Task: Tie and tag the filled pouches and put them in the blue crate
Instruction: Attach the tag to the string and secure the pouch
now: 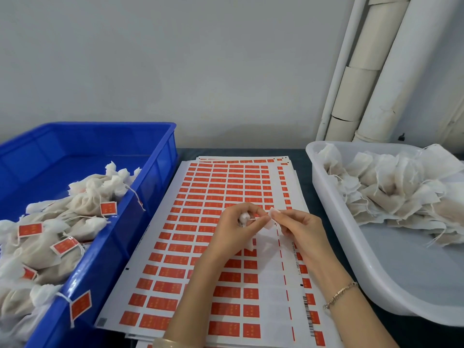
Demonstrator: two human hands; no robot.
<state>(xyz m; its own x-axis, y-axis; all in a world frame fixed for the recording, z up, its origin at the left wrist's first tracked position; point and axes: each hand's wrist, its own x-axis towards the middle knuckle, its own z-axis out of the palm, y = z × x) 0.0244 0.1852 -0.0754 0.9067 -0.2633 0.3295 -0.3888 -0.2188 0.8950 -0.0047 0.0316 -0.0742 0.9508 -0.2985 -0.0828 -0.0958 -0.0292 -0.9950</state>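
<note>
Label sheets point(200, 187) centre frame: your left hand point(233, 234) curls round a pouch point(243, 219), right hand point(298, 227) pinches its white fabric.

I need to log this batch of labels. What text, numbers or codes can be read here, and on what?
"1-1 0802-160 1445…", sideways on the right margin of the label sheet; its last digits are unclear.
The barcode on that margin: bars only, no legible digits.
The red stickers on the sheet: gold marks, too blurred.
The tags on pouches in the blue crate: likewise unreadable.
</note>
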